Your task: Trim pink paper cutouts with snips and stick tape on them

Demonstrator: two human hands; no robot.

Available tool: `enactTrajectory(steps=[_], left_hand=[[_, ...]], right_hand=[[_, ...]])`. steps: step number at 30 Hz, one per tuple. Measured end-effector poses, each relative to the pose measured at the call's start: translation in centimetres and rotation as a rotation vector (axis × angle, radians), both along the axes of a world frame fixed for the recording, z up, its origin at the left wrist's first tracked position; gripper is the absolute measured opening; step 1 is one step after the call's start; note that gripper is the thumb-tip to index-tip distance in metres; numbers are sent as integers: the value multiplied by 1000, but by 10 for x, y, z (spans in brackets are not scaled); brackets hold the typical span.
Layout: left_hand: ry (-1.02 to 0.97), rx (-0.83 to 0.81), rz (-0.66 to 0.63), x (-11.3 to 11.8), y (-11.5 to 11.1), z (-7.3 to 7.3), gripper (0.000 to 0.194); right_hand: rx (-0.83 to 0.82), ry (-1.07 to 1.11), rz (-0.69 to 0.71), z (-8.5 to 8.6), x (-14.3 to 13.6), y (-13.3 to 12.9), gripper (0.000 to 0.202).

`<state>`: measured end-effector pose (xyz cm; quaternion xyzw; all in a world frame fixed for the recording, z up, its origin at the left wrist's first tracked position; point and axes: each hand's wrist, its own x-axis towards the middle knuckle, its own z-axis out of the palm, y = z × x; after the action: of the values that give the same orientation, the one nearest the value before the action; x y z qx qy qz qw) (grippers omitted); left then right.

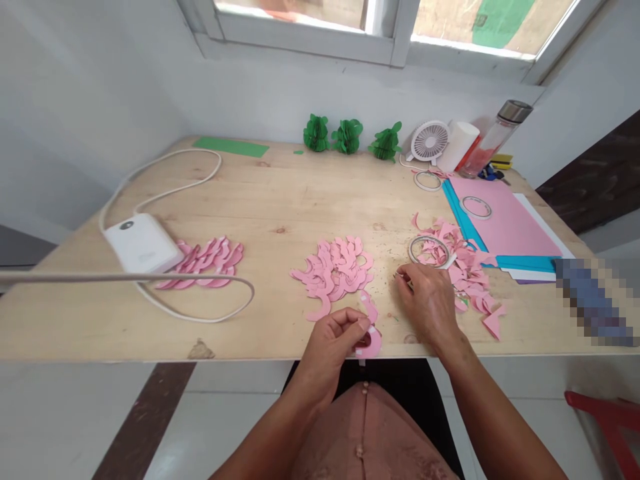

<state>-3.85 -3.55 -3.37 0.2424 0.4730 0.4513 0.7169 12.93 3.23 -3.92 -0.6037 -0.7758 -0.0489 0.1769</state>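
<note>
Pinched between the thumb and fingers of my left hand (330, 347) is a curved pink paper cut-out (373, 343) with small white patches on it, near the table's front edge. Just beyond it lies a pile of wavy pink paper cut-outs (340, 267). My right hand (427, 303) rests on the table with its fingers curled together; what they hold, if anything, is too small to make out. Right beyond that hand, a roll of tape (414, 251) lies over pink paper scraps (470, 273).
At left, a white power bank (145, 243) with a looping cable stands by more pink pieces (215, 257). Green paper ornaments (347, 137), a small fan (430, 141) and a bottle (493, 143) line the back. Coloured paper sheets (520, 230) lie at right.
</note>
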Motion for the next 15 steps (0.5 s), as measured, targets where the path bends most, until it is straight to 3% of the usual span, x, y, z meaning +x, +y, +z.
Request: enactTrajectory(steps=[15], left_hand=[[14,-8,-10,1,-1,1,21]], right_hand=[[136,-51,-40,-6,3,2,19]])
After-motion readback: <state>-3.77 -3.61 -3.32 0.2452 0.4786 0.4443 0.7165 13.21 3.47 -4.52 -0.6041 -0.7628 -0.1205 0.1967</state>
